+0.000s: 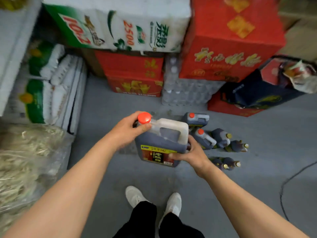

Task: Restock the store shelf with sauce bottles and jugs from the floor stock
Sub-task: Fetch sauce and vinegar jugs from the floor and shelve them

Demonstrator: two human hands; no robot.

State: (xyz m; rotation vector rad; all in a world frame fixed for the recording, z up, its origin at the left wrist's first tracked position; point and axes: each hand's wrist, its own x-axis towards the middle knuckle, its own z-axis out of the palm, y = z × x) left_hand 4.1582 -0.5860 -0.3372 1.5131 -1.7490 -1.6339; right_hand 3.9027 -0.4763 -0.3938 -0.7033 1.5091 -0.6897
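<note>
I hold a large dark sauce jug (161, 143) with a red cap and a yellow-and-red label above the grey floor. My left hand (127, 130) grips its neck just under the cap. My right hand (190, 152) clasps its lower right side, thumb across the label. Behind it on the floor stand two smaller red-capped jugs (197, 119) (205, 139). Several dark gold-capped sauce bottles (237, 146) stand to their right, and more bottles (226, 163) are partly hidden behind my right wrist.
Stacked red cartons (135, 74) (228, 48), a green-and-white tissue pack (120, 26) and wrapped water bottles (185, 90) wall off the back. Shelving (13, 48) with paper goods and bagged noodles (25, 160) lines the left. A dark bag (253, 91) and a black cable (291, 177) lie at right.
</note>
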